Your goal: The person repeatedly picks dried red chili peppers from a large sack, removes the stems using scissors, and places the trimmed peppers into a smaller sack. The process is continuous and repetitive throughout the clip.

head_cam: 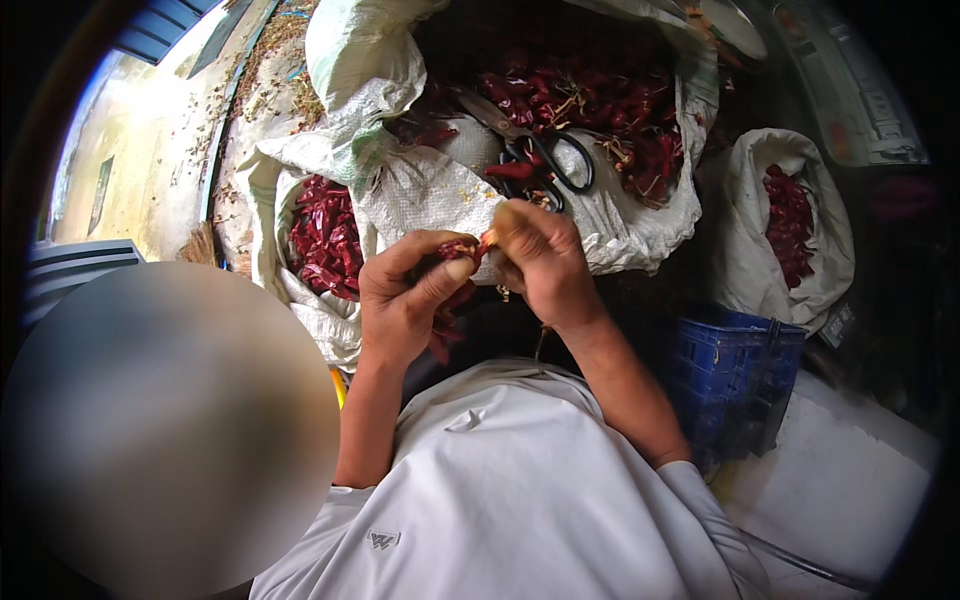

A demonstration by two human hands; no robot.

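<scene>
Between finger and thumb, my left hand point(412, 289) holds a dried red chili pepper point(459, 255). My right hand point(544, 262) pinches the pale stem end of the same chili, close to the left fingertips. More dark red chilies point(446, 334) show below my left palm; whether that hand holds them I cannot tell. Just beyond my hands, black-handled scissors point(559, 169) lie on a large white woven sack point(427, 187), beside a loose red chili point(510, 171). Many dried chilies with stems point(585, 97) fill the open sack behind the scissors.
At the left stands a smaller white sack point(270, 210) of red chilies point(326, 240). Another sack point(739, 225) of chilies stands at the right, above a blue plastic crate point(720, 360). A straw broom point(199, 244) and scattered plant debris point(274, 82) are at the upper left. A blurred disc hides the lower left.
</scene>
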